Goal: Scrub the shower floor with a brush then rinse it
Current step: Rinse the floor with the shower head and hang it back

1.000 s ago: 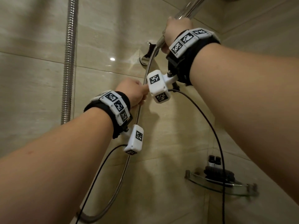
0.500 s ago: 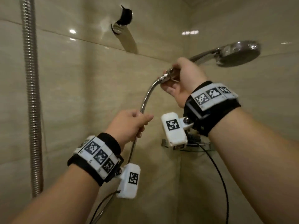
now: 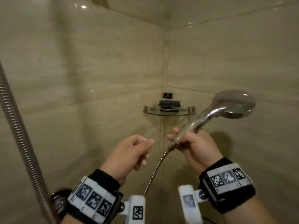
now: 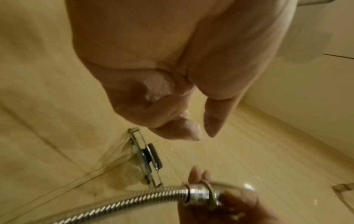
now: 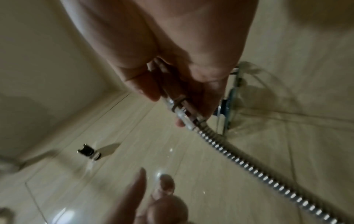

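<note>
The left hand (image 3: 129, 156) has let go of the hose (image 3: 156, 170), fingers curled on nothing; the right hand (image 3: 196, 150) grips the chrome shower head (image 3: 233, 104), pointing toward two o'clock, possibly dry.

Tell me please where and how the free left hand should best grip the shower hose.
Probably on the ribbed metal hose just below the handle joint, coming from the left. It hangs free there, beside the left hand, while the right hand holds the shower head handle.

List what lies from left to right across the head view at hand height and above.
Thick metal hose → left hand → brush on the glass corner shelf → right hand gripping the handle → shower head.
</note>
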A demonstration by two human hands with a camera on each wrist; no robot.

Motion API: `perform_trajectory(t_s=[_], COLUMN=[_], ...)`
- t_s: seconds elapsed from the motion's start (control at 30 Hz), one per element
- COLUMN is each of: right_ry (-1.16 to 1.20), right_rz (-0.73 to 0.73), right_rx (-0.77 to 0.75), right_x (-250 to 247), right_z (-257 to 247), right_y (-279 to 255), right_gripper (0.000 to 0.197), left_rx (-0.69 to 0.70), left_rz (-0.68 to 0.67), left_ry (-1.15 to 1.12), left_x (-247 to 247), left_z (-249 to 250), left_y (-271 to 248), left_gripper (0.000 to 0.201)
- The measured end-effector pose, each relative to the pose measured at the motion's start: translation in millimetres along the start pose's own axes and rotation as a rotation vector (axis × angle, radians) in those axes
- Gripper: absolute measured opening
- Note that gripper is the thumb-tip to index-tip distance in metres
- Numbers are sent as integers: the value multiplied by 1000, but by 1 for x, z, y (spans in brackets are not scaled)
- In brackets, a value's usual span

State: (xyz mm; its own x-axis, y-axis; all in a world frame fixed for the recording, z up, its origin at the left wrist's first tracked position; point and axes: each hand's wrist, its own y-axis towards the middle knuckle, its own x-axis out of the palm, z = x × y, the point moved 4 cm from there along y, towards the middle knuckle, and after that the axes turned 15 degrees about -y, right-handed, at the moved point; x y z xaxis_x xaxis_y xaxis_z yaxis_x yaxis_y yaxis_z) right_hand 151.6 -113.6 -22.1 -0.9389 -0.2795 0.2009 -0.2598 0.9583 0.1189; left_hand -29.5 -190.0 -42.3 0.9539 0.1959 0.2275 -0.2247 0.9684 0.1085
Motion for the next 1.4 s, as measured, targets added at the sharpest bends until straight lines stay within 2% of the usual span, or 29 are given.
perform_trajectory(t_s=[0.13, 0.27, 0.4, 0.53, 0.67, 0.8, 0.9, 1.1, 1.23, 1.4], right_ry=[40, -113, -403, -479, -466, -504, -500, -530, -635, -620], right_rz=[-5, -86, -194, -227, -176, -133, -100, -71, -12, 63], right_rx=[100, 183, 180, 200, 215, 181, 127, 60, -42, -12], right_x=[-41, -82, -111, -116, -107, -93, -75, -21, 9, 35], right_z=[38, 65, 83, 104, 122, 124, 119, 121, 130, 149], right_y=[-29, -56, -78, -97, -109, -120, -129, -146, -154, -164], right_gripper=[41, 55, 46, 35, 15, 31, 35, 24, 19, 20], left_rx=[-55, -97, -144, -154, -125, -126, -139, -183, -184, -259], left_rz=[129, 283, 421, 522, 595, 634, 626, 650, 649, 659], left_ry=[-76, -111, -136, -182, -197, -229, -247, -191, -117, -121], left_x=[17, 24, 21, 18, 2, -20, -35, -92, -131, -167], left_z=[-41, -81, -113, -125, -123, -124, -123, -118, -115, -125], left_y=[-15, -31, -57, -83, -103, -114, -121, -135, -139, -149], left_gripper=[14, 14, 24, 28, 26, 21, 19, 21, 24, 20])
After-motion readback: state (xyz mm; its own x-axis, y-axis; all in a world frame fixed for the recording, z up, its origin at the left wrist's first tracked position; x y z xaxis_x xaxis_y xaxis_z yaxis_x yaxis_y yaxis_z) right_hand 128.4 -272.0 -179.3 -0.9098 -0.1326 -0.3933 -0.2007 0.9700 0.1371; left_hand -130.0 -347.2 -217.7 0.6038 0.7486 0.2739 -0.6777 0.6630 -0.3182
